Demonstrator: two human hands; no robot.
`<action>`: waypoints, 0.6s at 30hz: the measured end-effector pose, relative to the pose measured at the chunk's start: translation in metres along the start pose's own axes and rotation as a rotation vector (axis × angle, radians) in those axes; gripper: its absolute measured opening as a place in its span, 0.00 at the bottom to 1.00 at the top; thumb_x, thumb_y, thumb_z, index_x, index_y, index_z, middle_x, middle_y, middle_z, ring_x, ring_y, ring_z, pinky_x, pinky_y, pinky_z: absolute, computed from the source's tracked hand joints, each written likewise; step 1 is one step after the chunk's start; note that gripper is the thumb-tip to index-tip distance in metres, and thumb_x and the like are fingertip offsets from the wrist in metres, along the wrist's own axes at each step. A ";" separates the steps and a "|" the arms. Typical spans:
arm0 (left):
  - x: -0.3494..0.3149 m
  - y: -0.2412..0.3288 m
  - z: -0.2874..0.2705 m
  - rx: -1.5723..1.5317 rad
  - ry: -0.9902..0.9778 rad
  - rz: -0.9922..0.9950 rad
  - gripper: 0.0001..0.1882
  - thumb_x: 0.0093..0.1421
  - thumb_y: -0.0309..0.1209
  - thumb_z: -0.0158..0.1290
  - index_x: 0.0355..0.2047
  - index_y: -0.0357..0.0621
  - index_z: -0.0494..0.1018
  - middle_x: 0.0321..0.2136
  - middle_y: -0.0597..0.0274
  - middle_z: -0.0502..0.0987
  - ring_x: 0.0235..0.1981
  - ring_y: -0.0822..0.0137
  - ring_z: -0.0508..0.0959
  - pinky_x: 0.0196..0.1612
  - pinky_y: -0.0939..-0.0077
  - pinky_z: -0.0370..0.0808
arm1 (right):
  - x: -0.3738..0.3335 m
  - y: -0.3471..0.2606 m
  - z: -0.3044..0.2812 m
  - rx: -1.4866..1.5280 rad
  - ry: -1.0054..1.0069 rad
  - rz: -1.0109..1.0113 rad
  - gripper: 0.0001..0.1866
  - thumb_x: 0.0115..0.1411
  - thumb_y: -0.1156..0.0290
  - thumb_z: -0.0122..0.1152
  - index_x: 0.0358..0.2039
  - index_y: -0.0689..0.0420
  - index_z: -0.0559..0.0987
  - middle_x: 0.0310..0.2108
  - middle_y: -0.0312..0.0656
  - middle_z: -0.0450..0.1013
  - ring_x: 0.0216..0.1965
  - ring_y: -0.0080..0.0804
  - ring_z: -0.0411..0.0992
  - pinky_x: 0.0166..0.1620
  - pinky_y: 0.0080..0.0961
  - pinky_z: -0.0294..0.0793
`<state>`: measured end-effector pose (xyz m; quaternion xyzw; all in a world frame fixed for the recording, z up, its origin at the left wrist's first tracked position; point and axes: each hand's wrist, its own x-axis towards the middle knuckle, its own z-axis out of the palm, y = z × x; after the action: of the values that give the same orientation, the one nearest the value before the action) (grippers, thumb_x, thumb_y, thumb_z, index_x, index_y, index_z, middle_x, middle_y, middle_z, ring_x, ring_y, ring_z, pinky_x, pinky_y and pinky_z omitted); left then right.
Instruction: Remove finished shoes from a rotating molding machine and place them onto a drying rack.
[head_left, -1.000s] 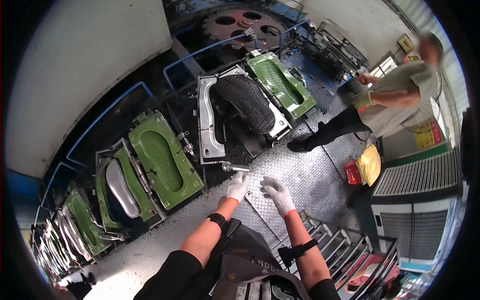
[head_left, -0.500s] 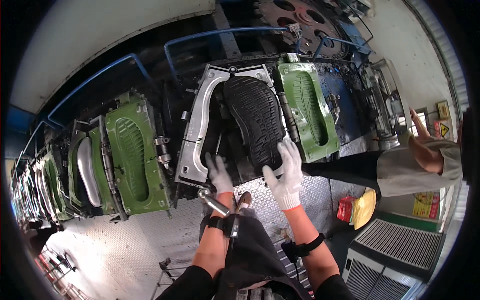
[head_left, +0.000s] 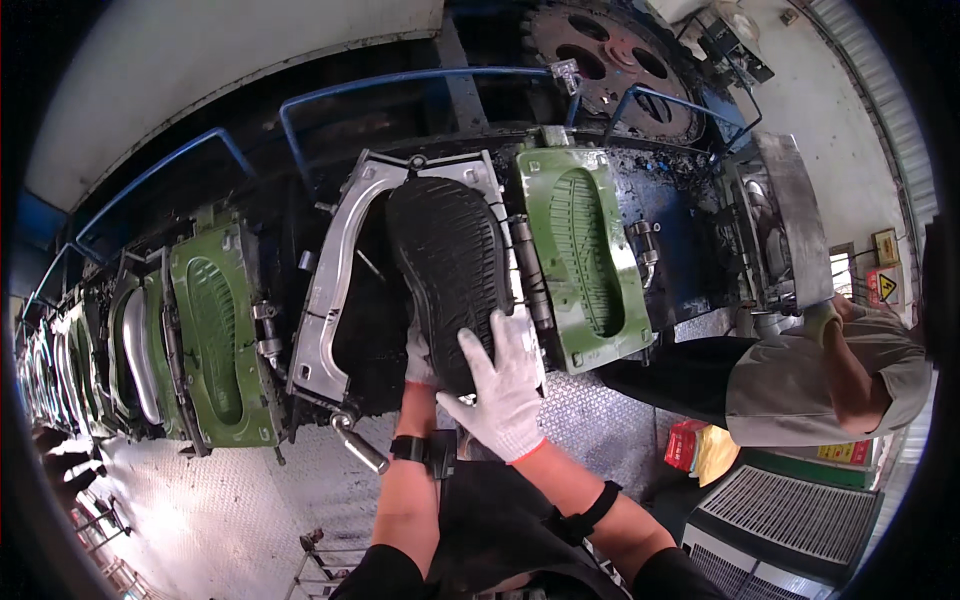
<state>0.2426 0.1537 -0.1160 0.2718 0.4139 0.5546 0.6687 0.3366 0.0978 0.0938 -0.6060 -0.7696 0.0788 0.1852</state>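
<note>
A black shoe sole (head_left: 447, 260) with a ridged tread lies over a silver mould frame (head_left: 325, 300) in front of me. My right hand (head_left: 500, 385), in a white glove, has its fingers spread and rests on the right side of the sole's lower end. Against the left edge of that end is my gloved left hand (head_left: 418, 360); the sole hides its fingers. Right of the frame, hinged beside it, sits a green mould half (head_left: 588, 260) with a sole-shaped hollow.
More moulds stand in a row to the left, the nearest a green mould (head_left: 222, 340). Blue rails (head_left: 420, 76) run behind. At the right, a co-worker (head_left: 800, 385) has a hand at a raised metal mould plate (head_left: 790, 220). A metal handle (head_left: 360, 445) juts from the frame's lower edge.
My left hand has moved to the sole's left edge, partly behind it. My right hand has moved left onto the sole. The view has shifted, and the co-worker's mould plate stands differently.
</note>
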 end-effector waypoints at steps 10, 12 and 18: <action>-0.065 -0.001 -0.035 -0.474 -0.108 -0.372 0.31 0.69 0.46 0.49 0.67 0.45 0.60 0.61 0.57 0.71 0.59 0.60 0.72 0.61 0.64 0.70 | 0.030 -0.024 0.003 -0.065 -0.014 0.021 0.43 0.43 0.56 0.76 0.62 0.45 0.70 0.66 0.57 0.57 0.63 0.69 0.56 0.65 0.57 0.60; -0.082 0.011 -0.041 -0.475 -0.100 -0.388 0.32 0.68 0.47 0.50 0.67 0.46 0.61 0.60 0.58 0.71 0.59 0.61 0.73 0.61 0.64 0.71 | 0.043 -0.022 -0.004 0.016 -0.021 0.099 0.44 0.44 0.58 0.74 0.64 0.46 0.68 0.66 0.55 0.57 0.63 0.68 0.56 0.65 0.56 0.59; -0.139 0.013 -0.057 -0.485 -0.038 -0.481 0.32 0.67 0.49 0.52 0.66 0.48 0.63 0.59 0.59 0.73 0.57 0.62 0.75 0.59 0.63 0.73 | 0.092 0.002 -0.069 0.814 0.252 0.388 0.27 0.57 0.64 0.66 0.56 0.58 0.73 0.52 0.51 0.73 0.52 0.46 0.72 0.59 0.44 0.71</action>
<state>0.1812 0.0170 -0.0995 0.0097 0.3095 0.4581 0.8332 0.3462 0.1796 0.1736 -0.6217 -0.5199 0.3332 0.4818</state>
